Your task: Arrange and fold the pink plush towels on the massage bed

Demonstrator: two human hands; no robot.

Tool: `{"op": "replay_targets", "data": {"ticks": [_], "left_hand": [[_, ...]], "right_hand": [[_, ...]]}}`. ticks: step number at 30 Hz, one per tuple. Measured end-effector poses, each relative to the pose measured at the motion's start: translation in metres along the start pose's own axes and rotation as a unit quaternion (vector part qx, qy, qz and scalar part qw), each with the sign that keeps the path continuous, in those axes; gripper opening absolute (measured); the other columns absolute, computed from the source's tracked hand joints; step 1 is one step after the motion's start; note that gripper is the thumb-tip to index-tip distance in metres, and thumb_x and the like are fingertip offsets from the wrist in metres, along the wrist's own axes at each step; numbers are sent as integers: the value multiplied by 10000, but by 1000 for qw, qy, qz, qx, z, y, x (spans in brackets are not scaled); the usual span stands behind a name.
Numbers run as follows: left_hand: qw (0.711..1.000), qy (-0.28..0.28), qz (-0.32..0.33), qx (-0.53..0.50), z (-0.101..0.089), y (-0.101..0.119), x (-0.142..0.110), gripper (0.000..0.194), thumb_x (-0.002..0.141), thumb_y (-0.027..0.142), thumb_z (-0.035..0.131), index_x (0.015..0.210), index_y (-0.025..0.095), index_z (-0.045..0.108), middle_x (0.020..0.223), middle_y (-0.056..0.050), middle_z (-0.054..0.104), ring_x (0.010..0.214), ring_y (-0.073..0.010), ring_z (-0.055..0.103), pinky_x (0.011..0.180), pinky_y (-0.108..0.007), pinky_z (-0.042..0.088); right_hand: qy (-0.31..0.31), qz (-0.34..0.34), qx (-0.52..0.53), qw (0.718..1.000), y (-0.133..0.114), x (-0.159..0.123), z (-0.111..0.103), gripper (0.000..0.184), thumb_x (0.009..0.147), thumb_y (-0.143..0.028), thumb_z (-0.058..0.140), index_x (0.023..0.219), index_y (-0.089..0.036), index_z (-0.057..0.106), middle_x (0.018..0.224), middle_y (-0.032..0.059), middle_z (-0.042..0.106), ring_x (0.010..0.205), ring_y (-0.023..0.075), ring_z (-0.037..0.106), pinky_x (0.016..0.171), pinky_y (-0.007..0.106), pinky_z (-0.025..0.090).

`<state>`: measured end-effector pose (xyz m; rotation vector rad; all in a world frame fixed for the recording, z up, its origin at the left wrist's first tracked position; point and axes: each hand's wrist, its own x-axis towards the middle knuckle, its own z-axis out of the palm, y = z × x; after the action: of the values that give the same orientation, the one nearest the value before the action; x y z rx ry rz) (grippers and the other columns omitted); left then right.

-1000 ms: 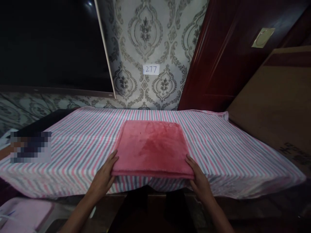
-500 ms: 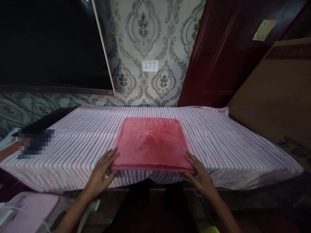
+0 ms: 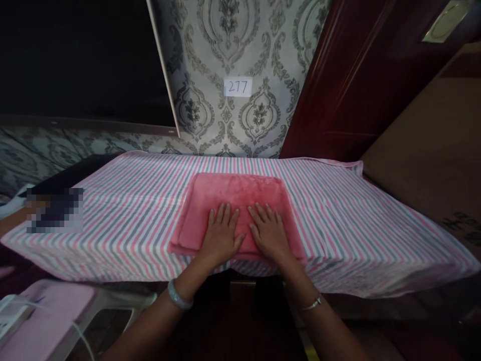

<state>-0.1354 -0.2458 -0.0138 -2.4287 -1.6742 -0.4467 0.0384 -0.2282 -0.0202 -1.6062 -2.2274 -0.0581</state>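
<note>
A folded pink plush towel [image 3: 233, 193] lies in the middle of a table covered with a pink, grey and white striped cloth [image 3: 338, 220]. My left hand [image 3: 221, 235] rests flat on the near half of the towel, fingers stretched out and pointing away from me. My right hand [image 3: 268, 233] lies flat beside it, also with fingers spread, thumbs almost touching. Neither hand holds anything. A pale bangle sits on my left wrist and a thin bracelet on my right.
A patterned wall with a paper tag reading 277 [image 3: 238, 86] stands behind the table. A dark red door [image 3: 353, 80] and a brown cardboard sheet [image 3: 432, 150] are at the right. A dark screen [image 3: 78, 60] hangs at the left, and a pink stool [image 3: 45, 326] stands at the lower left.
Both hands left the towel's near corners and came together on top of it, palms flat. The towel's near edge now looks pressed and slightly uneven.
</note>
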Motion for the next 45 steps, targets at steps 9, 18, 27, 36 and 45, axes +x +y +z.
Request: {"op": "replay_targets", "data": {"ticks": [9,18,27,36,45], "left_hand": [[1000,7,7,15,9,-5,-8,681,975,508,449,1547,142,386,1600,-204,368,1503,-365,300,1215,-593,227],[997,71,-7,30,1,-40,-42,618,985,527,444,1505,193,461,1563,-181,440,1457,-352,389,1208,-612,211],[991,128,43,27,1,-93,-99,825,955,438,559,1623,220,127,1606,-172,371,1498,-353,308,1174,-566,334],[986,165,29,-21,-1,-107,-109,886,865,50,513,1616,337,139,1686,-112,166,1488,-356,331,1132,-530,449],[985,168,24,-23,0,-118,-110,867,824,-30,452,1591,293,207,1576,-139,386,1377,-281,501,1047,-400,531]], "right_hand": [[-9,-2,-20,1000,3,-6,4,531,1017,-338,387,1543,-278,427,1612,61,382,1486,342,304,1159,608,268],[13,-7,-13,1000,7,-6,10,509,1028,-374,375,1523,-285,456,1587,53,427,1479,325,320,1160,593,277],[12,-3,7,1000,5,-6,6,513,1026,-377,366,1518,-270,464,1590,64,420,1478,319,328,1166,584,280],[16,-116,9,993,40,-64,-9,702,933,-415,574,1582,-300,330,1621,77,365,1498,326,288,1193,608,235],[107,-114,81,984,80,-95,12,907,809,-11,426,1623,-308,156,1635,85,307,1530,263,229,1158,521,388]]}}
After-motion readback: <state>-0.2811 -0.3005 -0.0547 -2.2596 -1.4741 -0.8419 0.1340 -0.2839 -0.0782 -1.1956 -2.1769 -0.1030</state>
